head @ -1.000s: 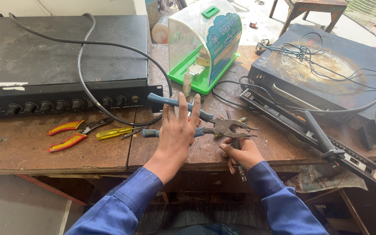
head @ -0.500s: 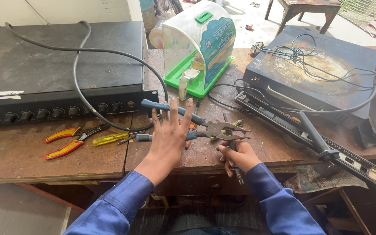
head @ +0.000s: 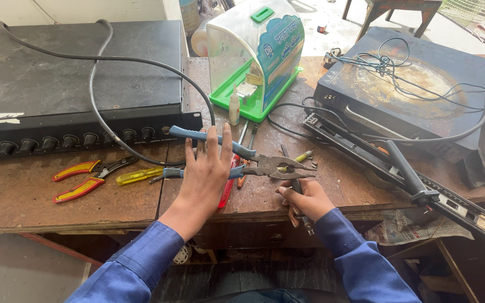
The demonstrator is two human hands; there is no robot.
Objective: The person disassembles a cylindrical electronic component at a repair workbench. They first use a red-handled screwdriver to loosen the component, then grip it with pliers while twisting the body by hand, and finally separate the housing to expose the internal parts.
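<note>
On worn wooden workbench (head: 40, 216), scattered tools.

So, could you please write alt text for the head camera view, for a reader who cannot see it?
A person's left hand lies flat on blue-handled pliers on a worn wooden workbench, while the right hand grips a thin dark tool at the bench edge. A black amplifier, yellow-red pliers and a green-based plastic box are nearby.

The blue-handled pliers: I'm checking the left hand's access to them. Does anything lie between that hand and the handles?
Nothing visible does. The left hand lies flat, open, directly over the blue-handled pliers, covering the middle of the handles; the right hand is beside the jaws.
</note>
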